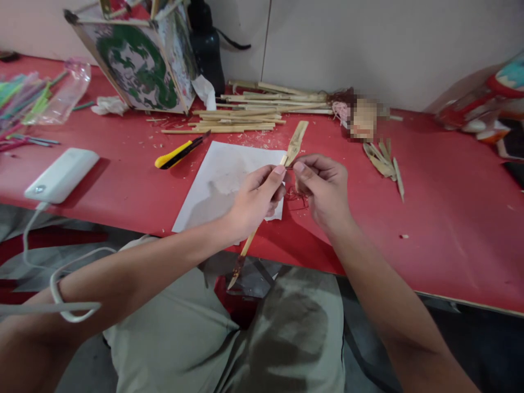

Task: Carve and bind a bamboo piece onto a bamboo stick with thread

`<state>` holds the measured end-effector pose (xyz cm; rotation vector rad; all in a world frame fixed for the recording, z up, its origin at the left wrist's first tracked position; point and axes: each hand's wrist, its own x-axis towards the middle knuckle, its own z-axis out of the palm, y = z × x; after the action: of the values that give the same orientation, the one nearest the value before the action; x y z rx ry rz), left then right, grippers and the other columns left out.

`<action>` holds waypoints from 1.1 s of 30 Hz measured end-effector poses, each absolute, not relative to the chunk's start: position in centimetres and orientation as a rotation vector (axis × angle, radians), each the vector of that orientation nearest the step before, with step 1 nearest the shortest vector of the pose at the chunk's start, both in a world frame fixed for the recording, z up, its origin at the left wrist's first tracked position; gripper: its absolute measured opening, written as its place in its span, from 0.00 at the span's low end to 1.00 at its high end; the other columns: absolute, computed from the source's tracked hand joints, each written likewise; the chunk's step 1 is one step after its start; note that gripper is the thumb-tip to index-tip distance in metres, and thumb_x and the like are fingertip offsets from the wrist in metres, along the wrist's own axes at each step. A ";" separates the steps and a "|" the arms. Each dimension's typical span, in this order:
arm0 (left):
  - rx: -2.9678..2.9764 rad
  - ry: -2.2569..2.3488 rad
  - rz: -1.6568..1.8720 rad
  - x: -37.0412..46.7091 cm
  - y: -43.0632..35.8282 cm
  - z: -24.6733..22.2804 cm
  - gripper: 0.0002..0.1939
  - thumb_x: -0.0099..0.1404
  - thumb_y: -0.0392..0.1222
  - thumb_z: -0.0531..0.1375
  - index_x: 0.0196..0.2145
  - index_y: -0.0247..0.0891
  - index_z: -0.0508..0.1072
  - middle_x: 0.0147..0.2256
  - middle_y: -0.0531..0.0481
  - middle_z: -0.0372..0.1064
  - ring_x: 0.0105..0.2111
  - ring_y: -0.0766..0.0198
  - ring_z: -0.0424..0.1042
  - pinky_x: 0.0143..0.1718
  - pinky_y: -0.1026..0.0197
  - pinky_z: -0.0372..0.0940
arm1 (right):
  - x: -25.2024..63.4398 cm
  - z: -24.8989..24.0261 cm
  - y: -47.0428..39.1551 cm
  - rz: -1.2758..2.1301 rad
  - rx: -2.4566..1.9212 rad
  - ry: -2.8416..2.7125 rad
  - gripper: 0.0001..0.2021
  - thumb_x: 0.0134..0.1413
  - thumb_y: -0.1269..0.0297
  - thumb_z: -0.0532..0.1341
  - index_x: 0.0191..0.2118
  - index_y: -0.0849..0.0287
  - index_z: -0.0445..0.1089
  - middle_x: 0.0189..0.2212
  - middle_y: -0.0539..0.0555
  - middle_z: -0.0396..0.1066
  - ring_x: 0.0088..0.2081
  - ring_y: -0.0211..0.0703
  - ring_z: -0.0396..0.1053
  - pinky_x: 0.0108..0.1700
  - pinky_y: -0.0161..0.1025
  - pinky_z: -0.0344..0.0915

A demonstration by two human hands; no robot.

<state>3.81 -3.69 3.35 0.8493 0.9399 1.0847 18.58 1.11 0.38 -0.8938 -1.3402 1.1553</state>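
My left hand [262,191] is closed round a thin bamboo stick [249,243] that slants down past the table's front edge, with dark reddish wrapping near its lower pointed end. A flat, pale dried leaf-like piece [297,141] sticks up at the stick's upper end. Close on the right, my right hand [321,183] pinches a dark thin strand [290,167] where it meets the stick. Some dark red thread [298,199] lies on the table below the fingers. White paper [216,180] lies partly under my left hand.
A yellow cutter [176,154] lies left of the paper. Behind are bamboo sticks [245,120], a lantern-like box [135,65] and a black bottle [207,54]. A white power bank [61,174] with a cable sits left; dried leaf pieces [382,161] lie right.
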 end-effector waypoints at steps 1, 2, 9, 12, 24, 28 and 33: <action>0.864 0.966 1.069 3.8 -3.7 3.3 0.14 0.78 0.47 0.51 0.35 0.37 0.65 0.22 0.60 0.52 0.17 0.77 0.46 0.18 0.69 0.44 | 18.5 0.4 1.1 1.080 -0.896 -1.362 0.15 0.53 0.48 0.73 0.32 0.54 0.77 0.17 0.42 0.55 0.18 0.31 0.47 0.20 0.36 0.46; 0.876 0.986 1.050 3.8 -3.6 3.3 0.15 0.78 0.47 0.51 0.35 0.37 0.65 0.21 0.61 0.50 0.17 0.76 0.45 0.18 0.69 0.43 | 18.5 0.4 1.0 1.004 -0.901 -1.382 0.15 0.54 0.47 0.72 0.32 0.54 0.76 0.17 0.43 0.56 0.18 0.32 0.48 0.20 0.36 0.47; 1.086 1.016 1.047 3.7 -3.9 2.8 0.12 0.75 0.51 0.55 0.38 0.40 0.65 0.23 0.61 0.47 0.19 0.74 0.46 0.21 0.67 0.44 | 18.1 1.3 -0.1 0.618 -0.943 -1.436 0.17 0.57 0.47 0.71 0.29 0.53 0.72 0.17 0.43 0.56 0.19 0.33 0.49 0.21 0.38 0.46; 1.168 1.022 1.047 3.7 -4.0 2.7 0.14 0.76 0.53 0.54 0.37 0.40 0.65 0.23 0.60 0.50 0.20 0.74 0.47 0.21 0.67 0.45 | 18.1 1.5 -0.3 0.564 -0.941 -1.452 0.17 0.57 0.47 0.71 0.29 0.53 0.71 0.17 0.43 0.56 0.18 0.32 0.48 0.21 0.38 0.46; 0.817 0.950 0.990 3.6 -3.7 3.2 0.07 0.70 0.42 0.58 0.33 0.39 0.66 0.23 0.55 0.64 0.16 0.76 0.55 0.17 0.69 0.47 | 18.0 0.9 0.4 0.849 -0.886 -1.383 0.23 0.52 0.49 0.74 0.32 0.50 0.58 0.19 0.40 0.53 0.18 0.32 0.51 0.21 0.36 0.52; 0.839 1.002 1.000 3.7 -3.8 3.5 0.11 0.72 0.42 0.55 0.31 0.37 0.69 0.23 0.54 0.64 0.15 0.77 0.56 0.17 0.69 0.47 | 18.0 1.1 0.4 0.964 -0.840 -1.376 0.20 0.55 0.51 0.73 0.33 0.50 0.59 0.21 0.41 0.56 0.19 0.33 0.54 0.22 0.37 0.53; 0.773 0.988 1.023 3.6 -3.8 3.8 0.12 0.74 0.43 0.55 0.36 0.35 0.72 0.22 0.55 0.62 0.15 0.77 0.53 0.17 0.69 0.45 | 18.3 0.8 0.6 1.073 -0.789 -1.338 0.17 0.60 0.51 0.70 0.34 0.50 0.61 0.20 0.41 0.50 0.17 0.32 0.44 0.20 0.38 0.43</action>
<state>3.62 -3.79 3.79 0.7732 0.9881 1.0229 18.26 0.59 0.77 -0.7886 -1.3384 1.0731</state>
